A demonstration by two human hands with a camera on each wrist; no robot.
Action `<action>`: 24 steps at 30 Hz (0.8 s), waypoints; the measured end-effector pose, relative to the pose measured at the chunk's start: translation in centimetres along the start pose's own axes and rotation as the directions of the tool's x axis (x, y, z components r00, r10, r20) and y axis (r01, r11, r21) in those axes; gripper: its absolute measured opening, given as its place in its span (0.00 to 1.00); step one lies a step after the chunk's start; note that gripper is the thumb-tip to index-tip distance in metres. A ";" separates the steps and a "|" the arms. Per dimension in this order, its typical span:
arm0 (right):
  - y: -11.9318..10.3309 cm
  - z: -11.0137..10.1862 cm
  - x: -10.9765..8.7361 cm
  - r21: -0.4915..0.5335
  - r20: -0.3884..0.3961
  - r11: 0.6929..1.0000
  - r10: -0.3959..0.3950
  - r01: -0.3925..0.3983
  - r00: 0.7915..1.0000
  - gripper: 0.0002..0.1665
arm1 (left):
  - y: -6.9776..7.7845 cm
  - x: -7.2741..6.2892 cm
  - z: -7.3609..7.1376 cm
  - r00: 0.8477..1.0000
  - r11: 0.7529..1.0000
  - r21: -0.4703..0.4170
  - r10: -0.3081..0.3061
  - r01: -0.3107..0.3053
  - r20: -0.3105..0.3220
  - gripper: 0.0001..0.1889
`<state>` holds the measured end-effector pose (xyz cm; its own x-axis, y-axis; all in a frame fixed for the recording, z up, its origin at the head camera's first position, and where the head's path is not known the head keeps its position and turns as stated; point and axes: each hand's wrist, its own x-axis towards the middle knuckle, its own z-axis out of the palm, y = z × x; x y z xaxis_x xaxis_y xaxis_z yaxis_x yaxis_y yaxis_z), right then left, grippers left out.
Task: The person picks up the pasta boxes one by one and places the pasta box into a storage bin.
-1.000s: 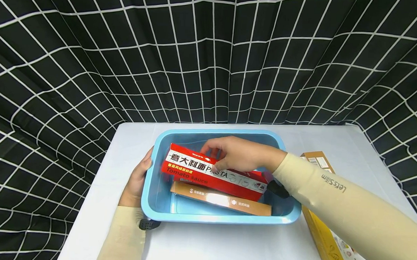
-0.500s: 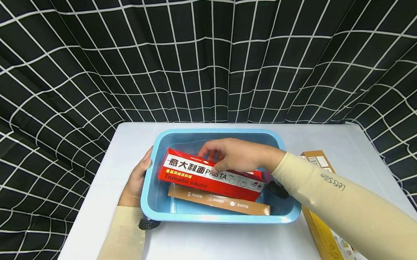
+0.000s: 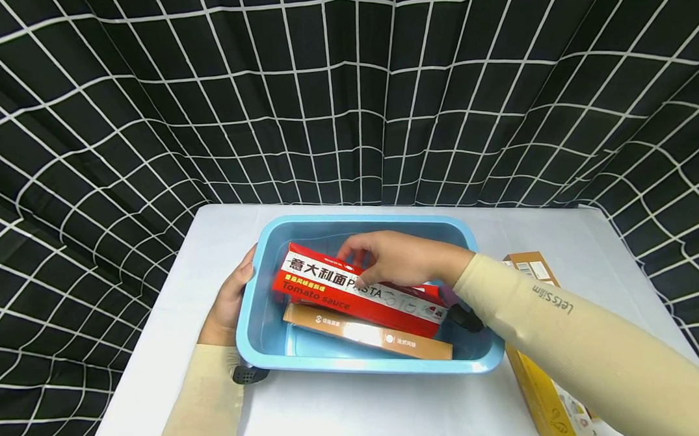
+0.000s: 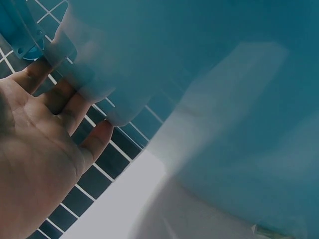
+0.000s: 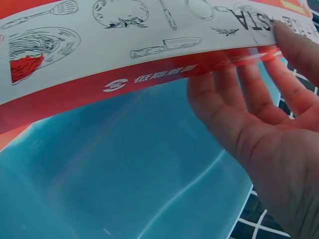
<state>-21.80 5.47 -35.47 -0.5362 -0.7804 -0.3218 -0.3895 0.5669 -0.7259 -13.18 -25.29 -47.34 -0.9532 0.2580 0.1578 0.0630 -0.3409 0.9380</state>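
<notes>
A red and white pasta box (image 3: 346, 289), lettered "Tomato sauce", tilts inside the light blue plastic bin (image 3: 355, 366). My right hand (image 3: 400, 258) pinches its upper edge, with the thumb on the printed face and the fingers behind, as the right wrist view shows. Lower in the bin lies a brown box (image 3: 368, 332), partly covered by the red one. At the bin's left side my left hand (image 3: 231, 297) rests against the outer wall. Its fingers (image 4: 97, 139) look mostly straight in the left wrist view, and the fingertips touch the blue plastic.
To the right of the bin, a long yellow and brown box (image 3: 543, 395) lies on the white table (image 3: 435, 410), partly hidden by my right sleeve. Black curtains (image 3: 342, 113) with white grid lines stand behind the table and at both sides.
The red pasta box's left end dips slightly, then comes back up, still in my right hand. The brown box's visible part shrinks a little again. My left hand stays at the bin's side.
</notes>
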 end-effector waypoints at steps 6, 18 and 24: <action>0.3 0.4 0.3 -0.052 0.003 0.998 0.035 -0.035 0.999 0.28 | -0.2 0.0 -0.2 1.000 1.000 -0.016 0.000 0.000 -0.003 0.37; 0.3 1.4 0.9 -0.153 -0.010 0.981 0.117 -0.117 0.993 0.31 | -0.1 -0.1 -0.3 1.000 1.000 0.028 0.006 -0.006 0.002 0.36; 0.1 1.9 1.1 -0.188 0.010 0.975 0.123 -0.119 0.992 0.30 | 0.0 -0.1 -0.1 1.000 0.999 0.034 0.023 -0.024 0.015 0.36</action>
<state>-21.07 4.16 -37.06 -0.5726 -0.7072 -0.4146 -0.4566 0.6952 -0.5552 -13.15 -25.42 -47.42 -0.9470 0.2634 0.1841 0.0955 -0.3164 0.9438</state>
